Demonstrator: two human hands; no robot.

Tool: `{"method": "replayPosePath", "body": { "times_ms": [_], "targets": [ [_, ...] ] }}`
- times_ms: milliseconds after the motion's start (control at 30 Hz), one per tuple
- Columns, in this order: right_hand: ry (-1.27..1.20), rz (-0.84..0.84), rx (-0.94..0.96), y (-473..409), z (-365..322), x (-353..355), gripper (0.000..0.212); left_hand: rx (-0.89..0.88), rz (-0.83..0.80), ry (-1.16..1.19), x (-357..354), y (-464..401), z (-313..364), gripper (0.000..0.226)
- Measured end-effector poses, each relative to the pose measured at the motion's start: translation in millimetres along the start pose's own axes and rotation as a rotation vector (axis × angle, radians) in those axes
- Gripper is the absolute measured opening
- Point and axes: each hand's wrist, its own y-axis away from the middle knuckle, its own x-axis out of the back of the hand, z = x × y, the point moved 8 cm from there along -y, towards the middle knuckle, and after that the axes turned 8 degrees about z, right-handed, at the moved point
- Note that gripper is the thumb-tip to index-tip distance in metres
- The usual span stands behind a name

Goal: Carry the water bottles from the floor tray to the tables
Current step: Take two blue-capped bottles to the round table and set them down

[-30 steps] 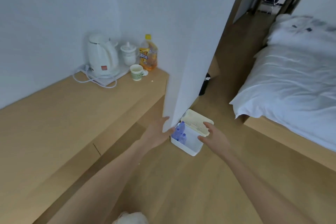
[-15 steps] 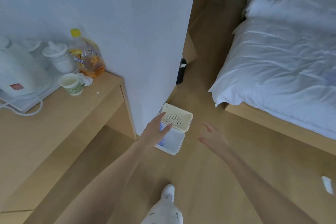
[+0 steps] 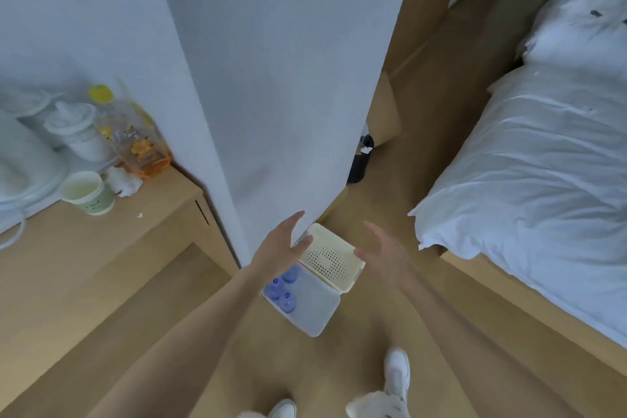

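— Where were the water bottles [image 3: 284, 292]?

— In the white floor tray [image 3: 314, 310], bunched in its left end, blue caps up. At least three showed; part of the group lay behind the left forearm, so I could not count them for certain. The tray sat on the wooden floor [image 3: 339, 366] at the foot of the white wall corner [image 3: 288, 78], and a cream perforated basket [image 3: 330, 260] touched its far side.

— And the hands?

— Both hovered above the tray, holding nothing. The left hand [image 3: 280, 248] was spread with straight fingers, over the tray's far left corner. The right hand [image 3: 386, 254] was loosely spread too, palm turned inward, beside the basket.

— What stood on the worktop [image 3: 152, 224]?

— At the left, a white kettle [image 3: 23, 149], a white lidded pot [image 3: 76, 127], an orange drink bottle [image 3: 135, 136] and a green paper cup [image 3: 88, 192]. A white bed [image 3: 543, 163] lay to the right, and white shoes [image 3: 397, 373] showed below.
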Motion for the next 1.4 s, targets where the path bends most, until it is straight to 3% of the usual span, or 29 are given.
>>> {"method": "replayPosePath", "body": {
  "times_ms": [133,300,433,600,767,1000,1100,1400],
  "targets": [
    [-0.001,-0.163,0.125,-65.3,-10.0,-6.1,0.063,0.167,0.108,0.005,-7.1,-19.9,-19.2,0.06],
    [0.044,-0.426,0.25,-129.1,-20.0,-12.0,0.064,0.465,0.36,0.086,-22.5,-9.4,-31.3,0.06],
    [0.202,-0.603,0.357,-152.9,-15.4,-18.7,0.065,0.65,0.411,0.134,-63.0,21.1,-26.5,0.065],
    [0.386,-0.75,0.501,-164.1,-8.0,-37.7,0.066,0.855,0.642,0.214,-89.2,75.6,-24.7,0.061],
    [0.487,-0.806,0.519,-171.0,33.3,-55.0,0.066,0.987,0.699,0.291,-146.6,101.8,-25.5,0.059],
    [0.419,-0.773,0.448,-207.5,128.7,-99.7,0.068,1.011,0.728,0.338,-243.8,66.6,-65.0,0.055],
    [0.372,-0.772,0.417,-227.3,171.9,-138.0,0.07,1.009,0.753,0.364,-291.6,45.6,-106.6,0.056],
    [0.378,-0.73,0.579,-297.6,277.4,-312.4,0.082,0.989,0.756,0.26,-414.8,8.5,-294.2,0.057]
  ]
}}
